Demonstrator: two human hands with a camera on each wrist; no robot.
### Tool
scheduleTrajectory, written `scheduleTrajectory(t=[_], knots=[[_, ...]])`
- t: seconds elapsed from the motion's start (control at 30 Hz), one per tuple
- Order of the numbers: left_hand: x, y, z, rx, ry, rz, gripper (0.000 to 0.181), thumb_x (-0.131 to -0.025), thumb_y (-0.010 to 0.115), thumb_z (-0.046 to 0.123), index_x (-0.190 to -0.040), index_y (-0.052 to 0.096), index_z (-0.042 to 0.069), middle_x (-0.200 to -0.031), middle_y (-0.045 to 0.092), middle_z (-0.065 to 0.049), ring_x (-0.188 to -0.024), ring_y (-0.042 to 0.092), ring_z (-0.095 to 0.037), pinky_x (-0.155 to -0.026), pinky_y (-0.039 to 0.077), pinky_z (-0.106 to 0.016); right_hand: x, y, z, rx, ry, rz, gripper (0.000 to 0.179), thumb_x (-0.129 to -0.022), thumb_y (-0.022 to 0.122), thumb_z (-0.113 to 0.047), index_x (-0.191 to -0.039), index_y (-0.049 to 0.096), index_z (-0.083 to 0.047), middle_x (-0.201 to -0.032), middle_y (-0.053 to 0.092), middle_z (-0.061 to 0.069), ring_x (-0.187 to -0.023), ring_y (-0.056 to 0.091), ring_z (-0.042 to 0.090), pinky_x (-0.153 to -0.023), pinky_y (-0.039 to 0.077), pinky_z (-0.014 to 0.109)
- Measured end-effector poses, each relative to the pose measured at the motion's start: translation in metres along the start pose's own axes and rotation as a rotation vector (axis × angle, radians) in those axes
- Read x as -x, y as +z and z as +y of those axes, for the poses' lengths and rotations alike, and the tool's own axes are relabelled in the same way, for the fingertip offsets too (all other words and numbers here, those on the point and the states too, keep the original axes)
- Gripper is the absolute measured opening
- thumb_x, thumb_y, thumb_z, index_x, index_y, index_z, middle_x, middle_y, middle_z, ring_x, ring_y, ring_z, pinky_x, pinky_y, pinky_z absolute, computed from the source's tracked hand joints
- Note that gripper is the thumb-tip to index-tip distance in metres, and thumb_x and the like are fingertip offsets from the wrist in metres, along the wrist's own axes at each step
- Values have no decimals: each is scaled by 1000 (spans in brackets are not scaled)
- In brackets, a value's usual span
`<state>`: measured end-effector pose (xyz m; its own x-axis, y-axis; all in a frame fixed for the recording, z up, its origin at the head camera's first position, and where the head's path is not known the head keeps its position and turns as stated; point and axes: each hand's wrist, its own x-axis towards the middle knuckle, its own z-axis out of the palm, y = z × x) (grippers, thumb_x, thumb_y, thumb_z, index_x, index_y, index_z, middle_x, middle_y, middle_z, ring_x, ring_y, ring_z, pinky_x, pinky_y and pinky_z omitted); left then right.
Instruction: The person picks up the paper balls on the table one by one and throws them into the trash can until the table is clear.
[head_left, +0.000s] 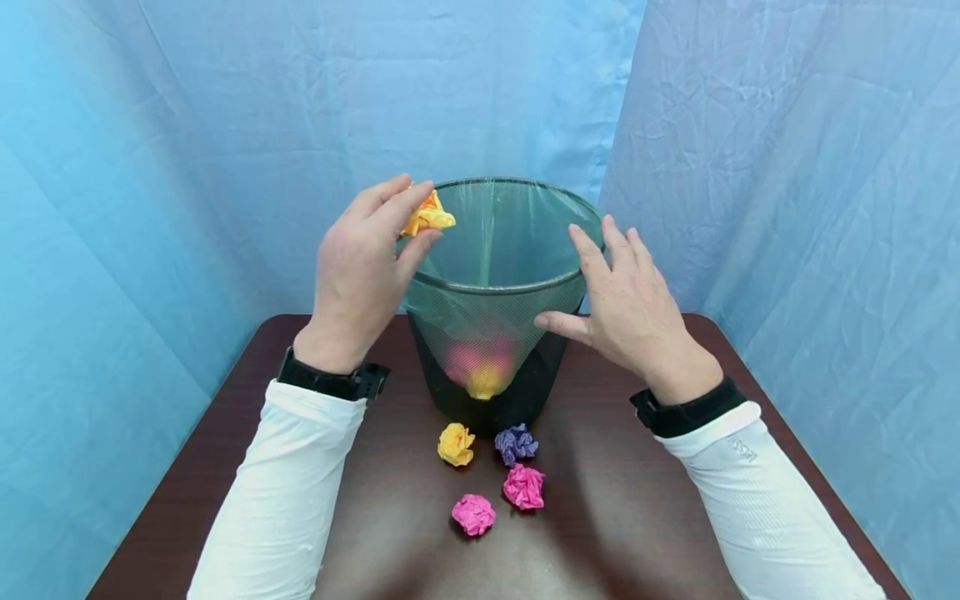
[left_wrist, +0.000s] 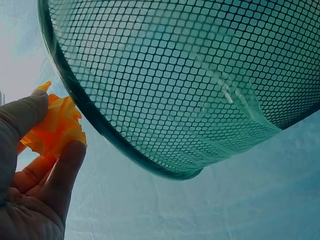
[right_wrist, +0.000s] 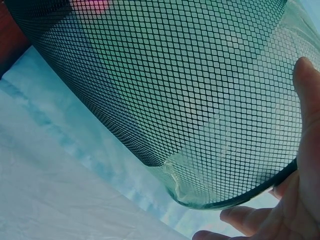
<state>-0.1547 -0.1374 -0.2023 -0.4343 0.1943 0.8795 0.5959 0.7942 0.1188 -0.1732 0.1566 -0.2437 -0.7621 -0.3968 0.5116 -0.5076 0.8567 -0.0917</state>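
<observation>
Your left hand pinches the ball near the top of the bin; your right hand spreads wide opposite, touching or not I cannot tell. The step seems dropping in; next probably needs shifting inward, then release.

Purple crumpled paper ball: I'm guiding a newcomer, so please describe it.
Find the round black mesh bin on the dark brown table. In front of it lies the purple crumpled paper ball, right of a yellow one and behind a pink one; the only purple one visible.
</observation>
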Motion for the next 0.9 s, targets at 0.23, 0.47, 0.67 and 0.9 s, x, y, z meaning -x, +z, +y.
scheduleTrajectory(t=[0.23,0.47,0.67,0.9], knots=[[2,3,-2,-5,-14,-31,48,-89,67,30,-133,63,12,-132,62,-12,-124,54,-19,-89,53,-39,0,0,0,5,5,0,109,-76,61,-74,-158,22,-14,-158,20,29,-140,19,54,-107,26,67],[3,6,-3,-11,-22,-60,48,-88,68,31,-132,63,12,-132,62,-12,-124,54,-18,-90,53,-39,0,-1,-1,9,7,-2,109,-76,61,-74,-158,22,-14,-158,20,29,-140,20,54,-108,27,67],[5,10,-4,-10,-17,-78,49,-88,68,32,-132,63,11,-131,62,-13,-123,55,-19,-90,53,-39,0,0,-1,10,12,-8,109,-76,61,-74,-158,21,-14,-158,20,29,-140,19,53,-109,25,66],[8,14,-5,-11,-12,-102,50,-88,68,32,-133,63,10,-131,62,-13,-125,53,-18,-91,53,-38,0,0,-1,6,7,-9,109,-76,60,-75,-158,21,-14,-158,19,29,-141,18,53,-109,25,66]])
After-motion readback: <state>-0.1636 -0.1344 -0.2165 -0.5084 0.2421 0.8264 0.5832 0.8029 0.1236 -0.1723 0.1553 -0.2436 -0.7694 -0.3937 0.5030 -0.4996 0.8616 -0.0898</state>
